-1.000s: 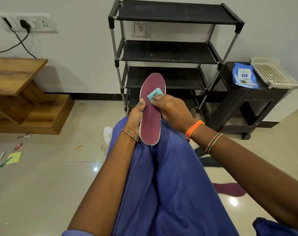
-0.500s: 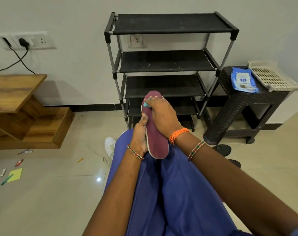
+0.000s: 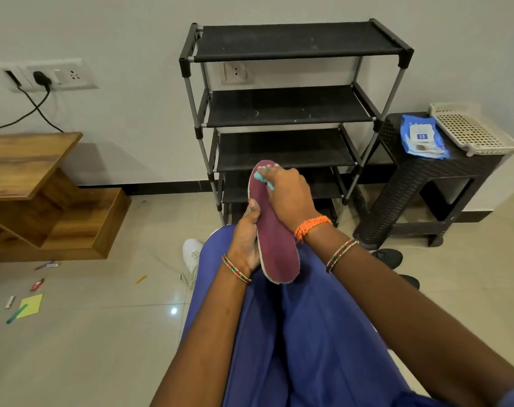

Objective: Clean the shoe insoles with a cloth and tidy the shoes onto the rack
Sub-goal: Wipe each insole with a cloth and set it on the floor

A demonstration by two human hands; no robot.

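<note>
the left hand (image 3: pixel 245 242) holds the dark red insole (image 3: pixel 275 239) by its left edge, over the blue lap. the right hand (image 3: pixel 288 195) presses a small teal cloth (image 3: pixel 263 179) on the far tip of the insole, and the cloth is mostly hidden under the fingers. just behind stands the black shoe rack (image 3: pixel 291 113), its low shelves partly blocked by the hands. a white shoe (image 3: pixel 191 255) peeks out left of the knee. two dark shoes (image 3: pixel 389 257) lie on the right, half hidden by the arm. a wipes pack (image 3: pixel 423 139) and white tray (image 3: pixel 473 130) sit on the dark stool (image 3: pixel 420 195).
</note>
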